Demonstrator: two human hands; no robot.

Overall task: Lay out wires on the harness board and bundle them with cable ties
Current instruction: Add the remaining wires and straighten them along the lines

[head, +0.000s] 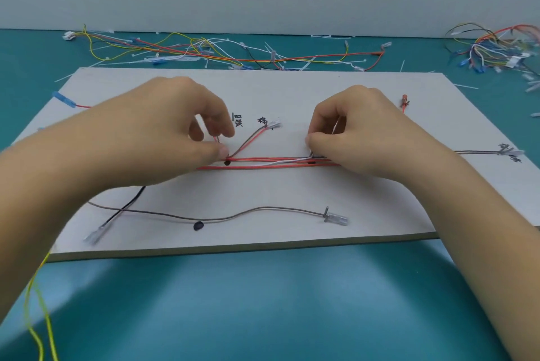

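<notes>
Left hand [175, 127]: thumb and fingers pinched together on the wire run [268, 162] at its left end, right by a black dot marked on the board; it looks like it pins the wires at that branch point.
Right hand [359, 132]: fingertips pressed together on the same run further right, seemingly holding it taut so the strands lie side by side.
Wire run: red strands with one white, stretched straight between the two hands, lying on the harness board [263, 92].
Branch: a grey and red pair [251, 138] peels off upward to a clear terminal beside handwritten marks, probably its assigned spot.
Loose grey wire [233, 216]: slack across the near half of the board, not yet routed.
Cable ties: none visible in either hand; I can't tell whether one is hidden under the fingers.
Spare wires [222, 51]: heaped on the teal table behind the board.
</notes>
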